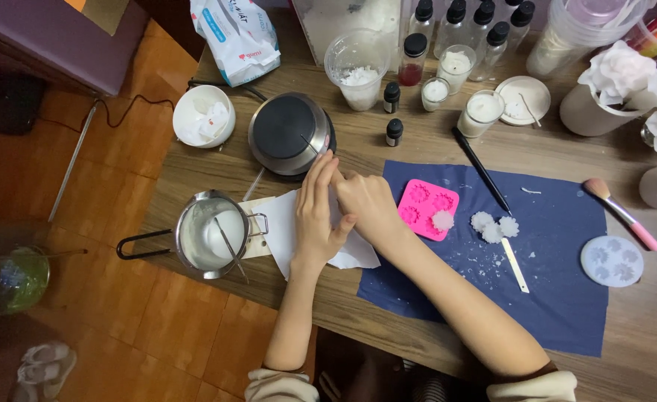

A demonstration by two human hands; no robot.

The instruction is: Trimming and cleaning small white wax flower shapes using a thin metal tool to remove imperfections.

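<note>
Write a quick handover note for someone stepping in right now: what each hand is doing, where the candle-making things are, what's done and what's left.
Left hand: flat on the white paper, fingers toward the black hot plate.
Right hand: beside it on the paper; grip unclear.
Steel pouring pot: left of the paper, white wax inside.
Pink flower mould: on the blue cloth.
Done: white wax flowers lie unmoulded beside it.
Left: most mould cavities look empty.

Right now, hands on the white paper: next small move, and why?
Probably shift the white paper clear of the metal pot. Left hand lies flat on it, right hand meets it at the top edge, and the sheet's left edge sits against the pot.
</note>
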